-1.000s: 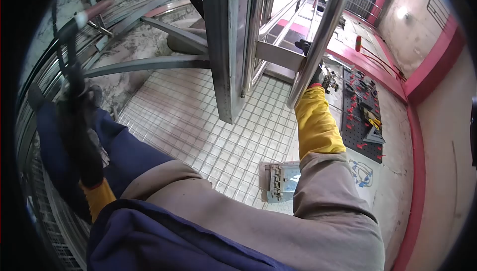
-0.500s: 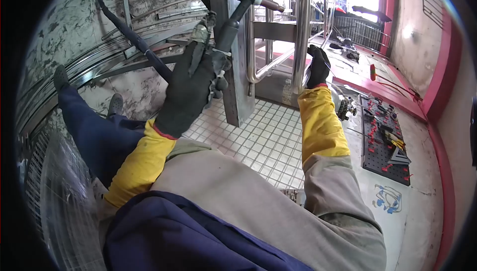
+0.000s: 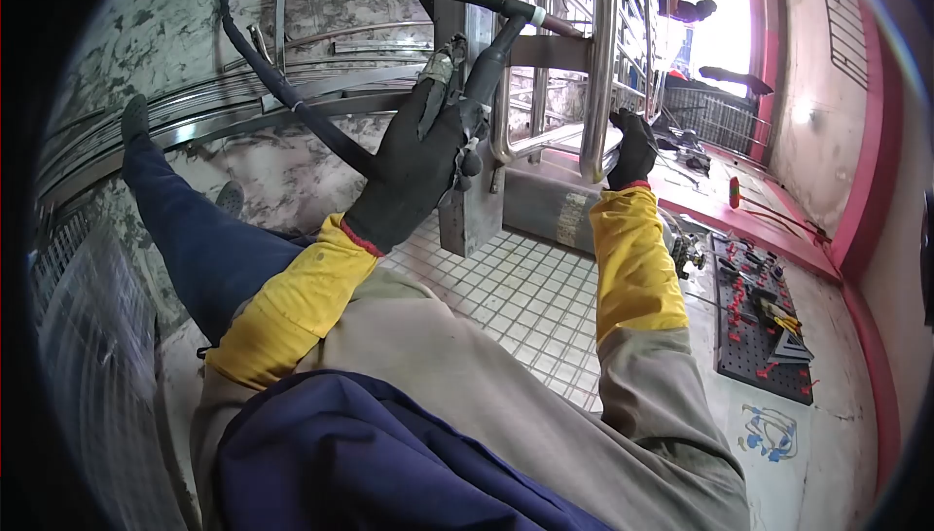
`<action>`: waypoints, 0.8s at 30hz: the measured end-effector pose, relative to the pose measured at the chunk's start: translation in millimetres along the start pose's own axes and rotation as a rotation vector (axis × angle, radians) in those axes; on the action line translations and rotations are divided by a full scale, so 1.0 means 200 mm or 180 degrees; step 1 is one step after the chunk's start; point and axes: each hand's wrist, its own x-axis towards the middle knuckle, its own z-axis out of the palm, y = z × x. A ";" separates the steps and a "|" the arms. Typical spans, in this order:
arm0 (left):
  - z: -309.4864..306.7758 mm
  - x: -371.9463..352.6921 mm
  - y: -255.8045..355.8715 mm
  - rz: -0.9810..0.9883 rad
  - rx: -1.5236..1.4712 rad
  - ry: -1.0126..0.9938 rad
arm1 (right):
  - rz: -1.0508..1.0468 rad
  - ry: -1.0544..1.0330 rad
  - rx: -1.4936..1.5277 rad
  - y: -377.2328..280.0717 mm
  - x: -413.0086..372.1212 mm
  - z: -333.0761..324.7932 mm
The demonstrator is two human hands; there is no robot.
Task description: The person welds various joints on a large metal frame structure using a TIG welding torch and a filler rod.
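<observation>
My left hand [image 3: 413, 166], in a black glove with a yellow sleeve, is closed around a black welding torch [image 3: 494, 62]. A long black back cap sticks out to the left of the torch head, and the reddish-brown nozzle points right, close to a polished steel tube frame [image 3: 600, 73]. The torch cable hangs from the left hand up to the upper left. My right hand [image 3: 634, 149], also black-gloved, is closed beside the lower bend of the tube frame; what its fingers hold is too small to make out. A grey square steel post [image 3: 471, 210] stands between the hands.
Steel tubes and bars [image 3: 204, 108] lie along the left. A black tool board [image 3: 764, 327] with red hooks is at the right, near a red-handled tool [image 3: 735, 192]. Below the post lies a white tiled surface [image 3: 525, 288]. Plastic-wrapped material [image 3: 97, 336] is at lower left.
The whole view has shifted a little. My left hand and the torch have moved right, bringing the nozzle nearer the tube frame. My right hand stays beside the tube.
</observation>
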 end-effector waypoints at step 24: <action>-0.05 0.06 0.07 0.0648 0.1090 -0.0007 | -0.0341 -0.0380 -0.1295 0.01 0.03 -0.06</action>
